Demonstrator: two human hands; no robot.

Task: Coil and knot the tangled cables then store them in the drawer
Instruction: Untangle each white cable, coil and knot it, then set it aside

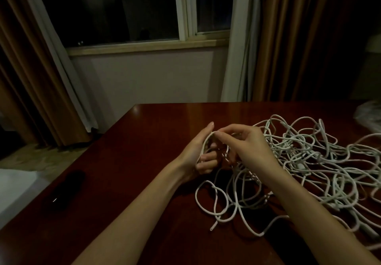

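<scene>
Cables (309, 161): white, thin, tangled heap.

this looks like a bedroom or hotel-style room at night. a polished dark red wooden tabletop (156, 120) stands near a window (132, 11) whose panes are black with the dark outside, above a pale stone or wood sill (144, 47) and a plain light wall (148, 77). heavy brown curtains (288, 37) with white sheer liners (239, 48) hang to the floor on both sides. at the lower left lies a white surface that may be bedding (14, 186), over patterned carpet (41, 157). a dark slim object, perhaps a remote (68, 188), lies on the tabletop. the light is dim and warm.
</scene>
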